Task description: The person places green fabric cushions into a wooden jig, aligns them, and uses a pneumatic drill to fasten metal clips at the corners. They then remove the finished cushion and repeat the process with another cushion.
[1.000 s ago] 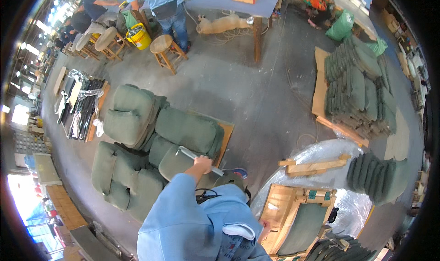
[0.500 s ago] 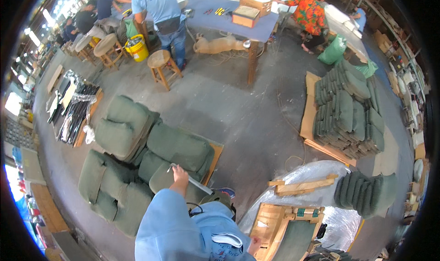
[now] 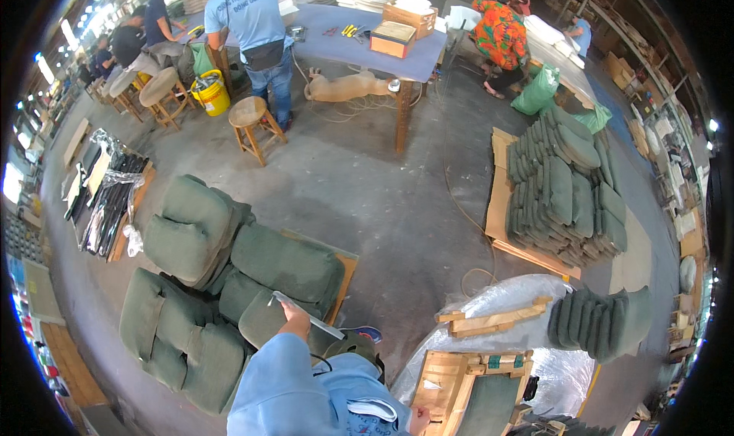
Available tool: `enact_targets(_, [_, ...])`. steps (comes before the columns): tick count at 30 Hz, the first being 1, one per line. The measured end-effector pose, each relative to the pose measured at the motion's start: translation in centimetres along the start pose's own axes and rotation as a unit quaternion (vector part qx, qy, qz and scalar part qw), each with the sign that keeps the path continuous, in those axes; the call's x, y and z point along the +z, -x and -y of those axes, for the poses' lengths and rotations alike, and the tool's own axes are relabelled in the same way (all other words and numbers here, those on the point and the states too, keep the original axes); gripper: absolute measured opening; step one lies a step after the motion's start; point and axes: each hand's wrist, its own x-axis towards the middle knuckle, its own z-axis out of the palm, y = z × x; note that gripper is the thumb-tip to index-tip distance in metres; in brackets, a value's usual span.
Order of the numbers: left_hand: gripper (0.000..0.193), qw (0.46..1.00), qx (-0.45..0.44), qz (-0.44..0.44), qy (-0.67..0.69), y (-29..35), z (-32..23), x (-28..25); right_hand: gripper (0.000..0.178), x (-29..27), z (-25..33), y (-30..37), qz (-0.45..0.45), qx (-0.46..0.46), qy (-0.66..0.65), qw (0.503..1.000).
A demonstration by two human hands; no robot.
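Note:
In front of me at the lower middle, my left hand [image 3: 294, 318] is closed around a long, straight pale-grey bar [image 3: 327, 328] with a small bent end. It is held over a stack of dark green cushions [image 3: 287, 261]. My right hand [image 3: 420, 419] is low at my other side, beside the left edge of a wooden frame [image 3: 434, 382] with a green panel [image 3: 489, 407] inside. Its fingers look curled, and a small dark tip pokes out by them; what it holds is too small to name.
More green cushions [image 3: 172, 325] lie to the left. At right, a tall cushion pile [image 3: 562, 183] rests on cardboard [image 3: 498, 199]. Wooden slats [image 3: 497, 319] lie on plastic wrap [image 3: 428, 344]. Beyond are a stool [image 3: 248, 115], a blue-topped table [image 3: 329, 42], a hose [image 3: 451, 183] and several people.
My view has shifted, so the surroundings sit further left and mostly lower. The bar stays in my left hand over the cushions. My right hand remains beside the wooden frame.

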Motion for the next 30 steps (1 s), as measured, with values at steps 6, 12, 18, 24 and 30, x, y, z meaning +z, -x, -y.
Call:
enact_targets(6, [0.068, 0.998, 0.020, -0.055, -0.022, -1.4, 0.3, 1.5, 0.045, -0.2, 1.0, 0.9, 0.024, 0.016, 0.012, 1.000])
enact_targets(12, [0.052, 0.992, 0.043, -0.102, -0.062, -3.7, -0.3, 2.5, 0.053, -0.9, 1.1, 2.8, 0.053, 0.051, 0.034, 0.997])
enact_targets(18, [0.061, 0.989, 0.059, -0.123, -0.050, -3.5, 0.6, 2.8, 0.048, 0.0, 1.6, 3.9, 0.014, 0.001, 0.008, 1.000])
enact_targets(24, [0.090, 0.984, 0.094, -0.113, -0.100, -3.2, 1.2, 3.4, 0.035, -1.1, 5.6, 4.2, 0.017, 0.033, 0.041, 0.998])
enact_targets(30, [0.081, 0.975, 0.166, -0.070, -0.129, -0.3, -0.6, 1.4, 0.018, 1.2, -0.3, 1.7, -0.048, 0.019, -0.099, 0.994])
